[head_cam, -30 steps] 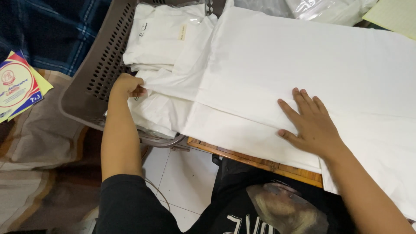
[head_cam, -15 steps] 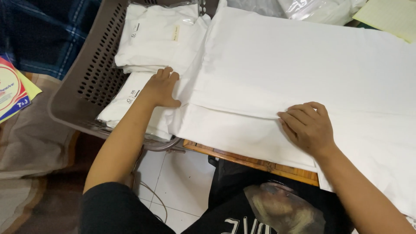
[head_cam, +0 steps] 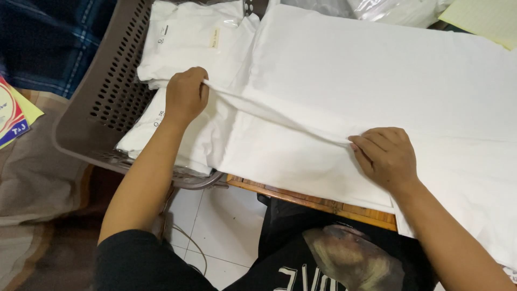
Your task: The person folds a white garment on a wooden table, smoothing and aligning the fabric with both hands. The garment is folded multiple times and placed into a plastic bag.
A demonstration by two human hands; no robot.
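A large white folded cloth (head_cam: 371, 75) lies spread over a wooden table (head_cam: 323, 203). My left hand (head_cam: 186, 94) pinches its near edge at the left end, over the basket. My right hand (head_cam: 385, 156) pinches the same edge further right. Between the two hands the edge is lifted into a taut ridge. Under my left hand lie white garments in clear bags (head_cam: 188, 37), stacked inside a brown perforated plastic basket (head_cam: 107, 91).
The basket stands left of the table, over a white tiled floor (head_cam: 226, 237). A brown blanket (head_cam: 32, 178), a dark plaid cloth (head_cam: 48, 37) and colourful booklets (head_cam: 13, 113) lie at the left. A yellow lined pad (head_cam: 484, 19) and clear plastic bags (head_cam: 388, 8) sit at the table's far side.
My left hand left the bagged garments in the basket and took hold of the cloth's edge. My right hand went from lying flat to pinching it. The edge now rises off the table.
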